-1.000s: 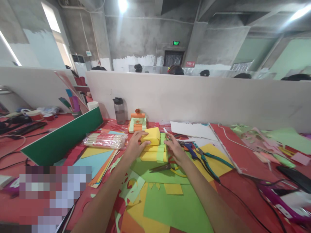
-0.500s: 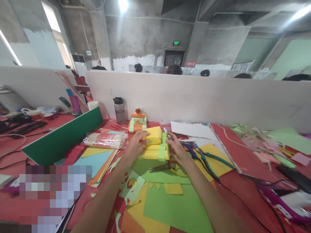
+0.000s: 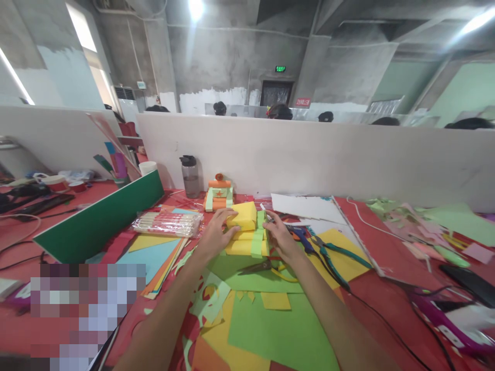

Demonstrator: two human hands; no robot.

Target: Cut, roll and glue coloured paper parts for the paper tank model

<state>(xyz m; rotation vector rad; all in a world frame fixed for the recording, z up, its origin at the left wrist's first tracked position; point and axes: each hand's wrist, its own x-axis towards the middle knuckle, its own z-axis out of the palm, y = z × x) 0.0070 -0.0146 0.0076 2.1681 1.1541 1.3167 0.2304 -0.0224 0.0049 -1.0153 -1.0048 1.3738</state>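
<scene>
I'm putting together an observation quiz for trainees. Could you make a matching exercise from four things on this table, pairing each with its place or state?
Things
1. Water bottle
2. Scissors
3. Yellow block
4. Bundle of sticks

Places and states
A. Right beside the left hand
B. Packed in clear plastic
C. Lying on green paper
D. Upright in front of the white partition

Right pairs: 1-D, 2-C, 3-A, 4-B
</scene>
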